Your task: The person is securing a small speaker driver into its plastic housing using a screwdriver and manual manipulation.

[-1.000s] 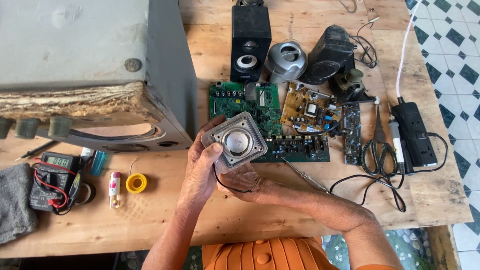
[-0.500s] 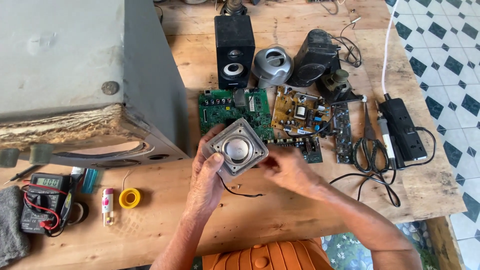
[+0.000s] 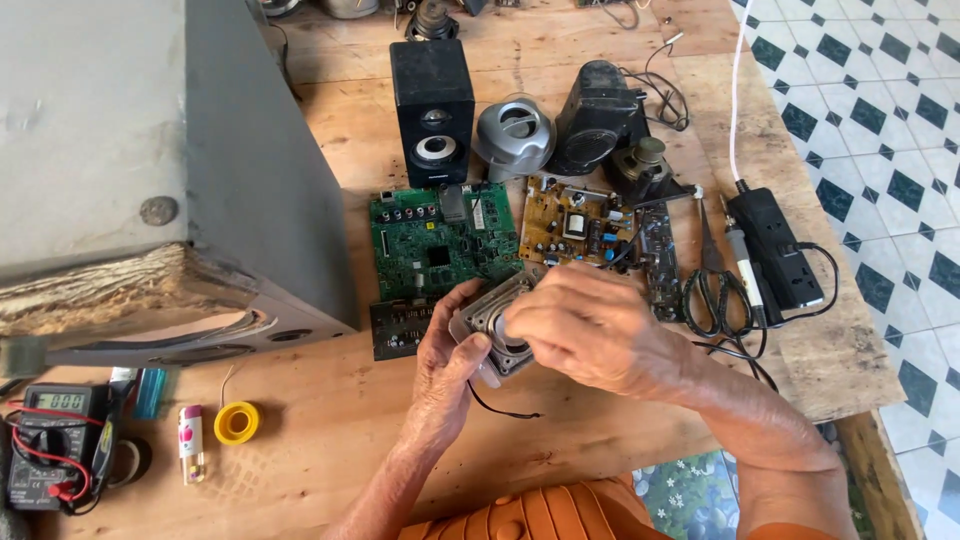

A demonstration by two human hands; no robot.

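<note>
right hand (image 3: pixel 590 325) now covering speaker driver (image 3: pixel 497 322), left hand (image 3: pixel 450 355) gripping its edge

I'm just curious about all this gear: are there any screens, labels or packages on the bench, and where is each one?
Multimeter screen: near left corner of the wooden bench, small grey rectangle in a dark case with red leads.
Lighter: right of the meter, white tube with a pink printed wrap.
Solder reel: beside the lighter, yellow ring.
Small speaker: held in the left hand and right hand; no label seen.
</note>
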